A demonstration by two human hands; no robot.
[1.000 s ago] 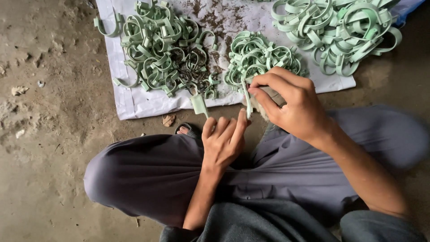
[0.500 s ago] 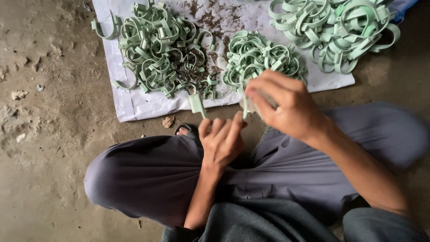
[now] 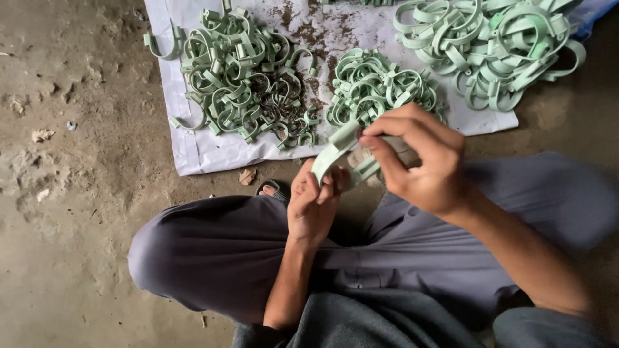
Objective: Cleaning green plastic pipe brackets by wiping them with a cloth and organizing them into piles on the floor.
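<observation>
Both hands pinched one pale green curved plastic clamp strip (image 3: pixel 335 154) above the lap: left hand (image 3: pixel 313 206) at its lower end, right hand (image 3: pixel 419 161) at its upper. Three heaps of like green clamps (image 3: pixel 238 71) lay on the white plastic sheet (image 3: pixel 193 148) on the floor; which were finished could not be told.

we saw no labels, signs or screens. the nearest to packaging was a flattened white woven sack (image 3: pixel 193 145) lying as a sheet across the upper middle of the frame, and a blue corner (image 3: pixel 596 9) at the upper right edge.
</observation>
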